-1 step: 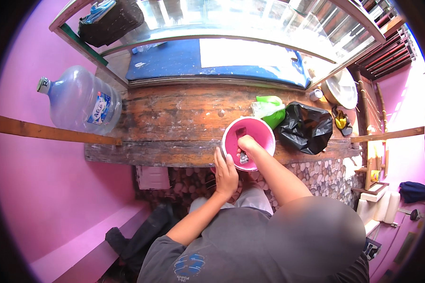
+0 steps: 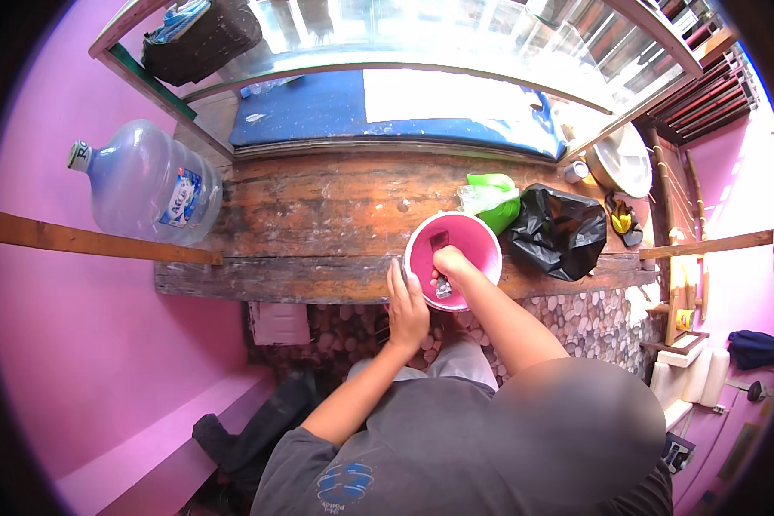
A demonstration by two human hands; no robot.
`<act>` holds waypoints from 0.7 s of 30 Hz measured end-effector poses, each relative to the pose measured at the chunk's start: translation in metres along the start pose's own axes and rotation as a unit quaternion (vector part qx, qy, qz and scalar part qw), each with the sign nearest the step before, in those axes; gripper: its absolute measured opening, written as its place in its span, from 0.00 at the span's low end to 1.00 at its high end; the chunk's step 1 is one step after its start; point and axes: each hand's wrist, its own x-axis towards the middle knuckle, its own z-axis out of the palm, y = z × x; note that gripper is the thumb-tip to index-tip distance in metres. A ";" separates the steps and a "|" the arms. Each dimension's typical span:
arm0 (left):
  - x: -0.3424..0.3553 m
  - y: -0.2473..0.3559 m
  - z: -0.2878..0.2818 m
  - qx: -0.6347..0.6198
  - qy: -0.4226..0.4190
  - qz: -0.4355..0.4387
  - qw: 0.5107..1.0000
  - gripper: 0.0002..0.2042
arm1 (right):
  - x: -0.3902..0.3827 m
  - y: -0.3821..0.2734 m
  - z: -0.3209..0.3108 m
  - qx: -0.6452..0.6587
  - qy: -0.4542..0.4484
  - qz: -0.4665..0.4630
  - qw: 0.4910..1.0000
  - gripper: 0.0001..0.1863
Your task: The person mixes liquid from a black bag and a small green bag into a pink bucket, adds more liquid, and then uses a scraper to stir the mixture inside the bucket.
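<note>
"Bucket (image 2: 480, 246) where?"
"At the table's (image 2: 310, 215) near edge, left of a black bag (image 2: 559, 232); left hand (image 2: 410, 301) laid along the bucket's side, fingers extended."
"Right hand (image 2: 447, 261)?"
"Inside the bucket, clenched around a tool (image 2: 443, 287); jug (image 2: 142, 193) by the table's left end."

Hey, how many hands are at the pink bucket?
2. The left hand rests against the outer left side of the pink bucket; the right hand is inside it, gripping a dark object. No others show.
</note>
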 end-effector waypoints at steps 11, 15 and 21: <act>0.038 -0.016 -0.002 0.045 -0.049 0.074 0.995 0.25 | 0.025 0.010 0.008 -0.386 0.001 -0.064 0.920 0.11; 0.040 -0.013 -0.003 0.053 -0.042 0.088 0.994 0.25 | 0.013 -0.002 0.011 -0.499 -0.059 -0.088 0.860 0.10; 0.039 -0.015 -0.001 0.038 -0.050 0.070 0.996 0.25 | 0.005 -0.001 0.003 -0.595 -0.163 -0.139 0.775 0.11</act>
